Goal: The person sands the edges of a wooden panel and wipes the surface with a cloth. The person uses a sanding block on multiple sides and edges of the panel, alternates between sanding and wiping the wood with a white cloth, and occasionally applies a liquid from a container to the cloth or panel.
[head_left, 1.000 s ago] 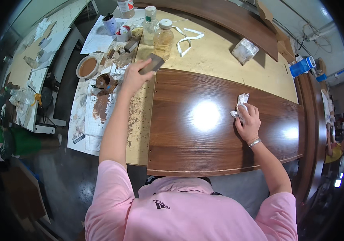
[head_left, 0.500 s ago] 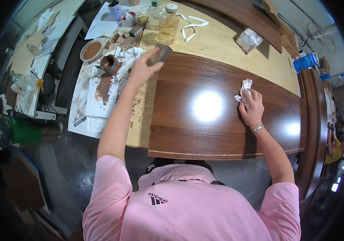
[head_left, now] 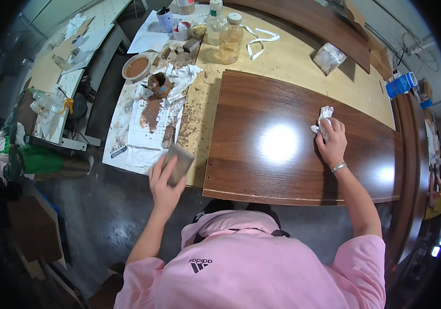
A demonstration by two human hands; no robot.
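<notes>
Left of centre, our left grip clasps a grey block; centre-right, our right grip grasps a white wad.

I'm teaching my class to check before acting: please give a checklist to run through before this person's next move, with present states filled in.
1. Grey rectangular block held in the left hand: ok.
2. Crumpled white tissue held in the right hand: ok.
3. Glossy dark-brown wood-grain panel lying flat on the yellowish tabletop: ok.
4. Round pale tub of brown paste covered: not ok, open.
5. Clear bottle of yellowish liquid capped: ok.
6. Block's underside clean: cannot tell, hidden.
</notes>
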